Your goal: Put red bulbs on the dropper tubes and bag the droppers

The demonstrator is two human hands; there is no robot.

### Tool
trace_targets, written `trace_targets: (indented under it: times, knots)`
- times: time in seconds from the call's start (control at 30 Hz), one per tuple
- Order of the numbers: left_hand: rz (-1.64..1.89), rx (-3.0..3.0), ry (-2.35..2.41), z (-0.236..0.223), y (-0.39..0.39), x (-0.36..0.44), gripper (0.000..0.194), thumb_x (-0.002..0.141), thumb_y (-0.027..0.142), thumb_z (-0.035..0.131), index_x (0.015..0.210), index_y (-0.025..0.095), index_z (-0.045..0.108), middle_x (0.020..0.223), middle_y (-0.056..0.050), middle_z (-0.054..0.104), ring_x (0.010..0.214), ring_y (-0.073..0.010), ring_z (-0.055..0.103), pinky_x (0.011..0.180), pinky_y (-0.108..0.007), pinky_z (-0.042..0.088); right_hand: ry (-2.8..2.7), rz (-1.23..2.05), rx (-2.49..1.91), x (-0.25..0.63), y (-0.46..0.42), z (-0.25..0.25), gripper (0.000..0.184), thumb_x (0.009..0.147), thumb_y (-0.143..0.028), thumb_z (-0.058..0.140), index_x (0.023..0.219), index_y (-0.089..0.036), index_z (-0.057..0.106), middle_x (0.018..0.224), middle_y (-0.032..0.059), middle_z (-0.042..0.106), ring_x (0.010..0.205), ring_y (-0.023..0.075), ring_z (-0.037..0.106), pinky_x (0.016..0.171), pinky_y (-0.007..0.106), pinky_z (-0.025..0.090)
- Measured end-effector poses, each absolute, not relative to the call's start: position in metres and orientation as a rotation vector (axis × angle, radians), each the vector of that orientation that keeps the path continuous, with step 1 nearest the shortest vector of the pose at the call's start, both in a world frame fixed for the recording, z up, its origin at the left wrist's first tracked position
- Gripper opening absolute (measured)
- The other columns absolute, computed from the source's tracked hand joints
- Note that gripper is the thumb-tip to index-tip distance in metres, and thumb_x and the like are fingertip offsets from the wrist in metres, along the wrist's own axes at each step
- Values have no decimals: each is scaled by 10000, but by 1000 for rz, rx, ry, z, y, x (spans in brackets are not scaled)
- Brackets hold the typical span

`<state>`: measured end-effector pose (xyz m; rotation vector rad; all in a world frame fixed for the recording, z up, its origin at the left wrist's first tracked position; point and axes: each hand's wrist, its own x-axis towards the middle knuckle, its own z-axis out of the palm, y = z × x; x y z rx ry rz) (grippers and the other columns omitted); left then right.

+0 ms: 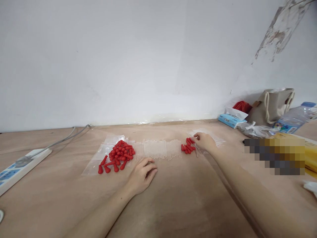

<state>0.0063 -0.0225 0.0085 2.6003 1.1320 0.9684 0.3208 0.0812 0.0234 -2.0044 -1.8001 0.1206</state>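
Note:
My right hand reaches to the right-hand group of red rubber bulbs. Its thumb and fingers are drawn together at the group's edge, and whatever lies between the fingertips is hidden. Under that hand lies a clear plastic bag. A row of slim clear tubes lies side by side in the middle of the table. My left hand rests just in front of the tubes, loosely curled with thumb and fingers apart, holding nothing. A larger heap of red rubber bulbs sits to its left, partly on another clear plastic bag.
At the left edge is a white power strip with a grey cable. A blue tissue pack, a beige bag, a plastic bottle and a yellow package stand on the right. A white wall rises behind the table.

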Motion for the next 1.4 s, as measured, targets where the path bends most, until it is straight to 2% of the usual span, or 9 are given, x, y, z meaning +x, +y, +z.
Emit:
trace_targets:
  times: [0.07,0.23,0.5,0.7,0.9,1.1,1.23,1.4]
  knots:
    - [986,2601,1126,9,-22,6,161,826,194,456,844,189,615,941,-71,555,853,-172,542,746,-317,461,-1815,49,-1981,315,80,25,300,705,-452,510,848,-207,607,844,53,617,742,169,556,544,229,345]
    - [997,2607,1125,9,-22,6,159,823,193,458,842,191,616,944,-68,558,848,-171,544,744,-317,460,-1903,109,-2037,302,79,30,277,622,-478,584,635,-202,606,805,45,610,667,146,548,502,219,324]
    - [975,2596,1142,8,-23,5,164,824,190,455,846,191,617,956,-73,560,868,-178,545,739,-322,464,-1859,296,-2082,296,81,32,227,603,-399,597,504,-195,603,619,45,628,592,156,566,497,235,332]
    - [982,2603,1130,8,-23,5,163,827,189,452,833,183,614,944,-74,558,849,-174,543,742,-327,459,-1752,340,-1957,291,80,32,219,637,-370,558,545,-176,601,559,32,619,558,138,562,487,211,351]
    - [1006,2603,1159,7,-24,5,156,819,191,465,859,190,615,951,-71,558,862,-181,536,752,-338,456,-1680,332,-1875,301,76,28,223,652,-378,546,576,-172,585,599,18,614,580,131,547,501,207,357]
    - [1161,2508,1447,13,-14,-1,105,806,215,474,813,183,574,840,-45,552,791,-176,539,685,-309,457,-1472,445,-1773,310,59,27,272,641,-441,562,611,-171,563,570,8,573,524,124,499,472,220,344]
    - [1026,2449,1733,22,11,-4,77,765,163,469,729,169,537,785,-38,545,679,-159,553,631,-287,456,-1392,444,-1614,287,38,20,211,663,-383,557,624,-177,532,603,20,584,573,144,535,526,239,389]
    - [793,2257,2022,30,55,6,82,730,192,524,757,127,565,794,-106,581,766,-242,581,661,-343,443,-1763,354,-1235,239,-3,7,103,701,-285,546,677,-193,508,673,16,578,632,144,537,607,268,426]
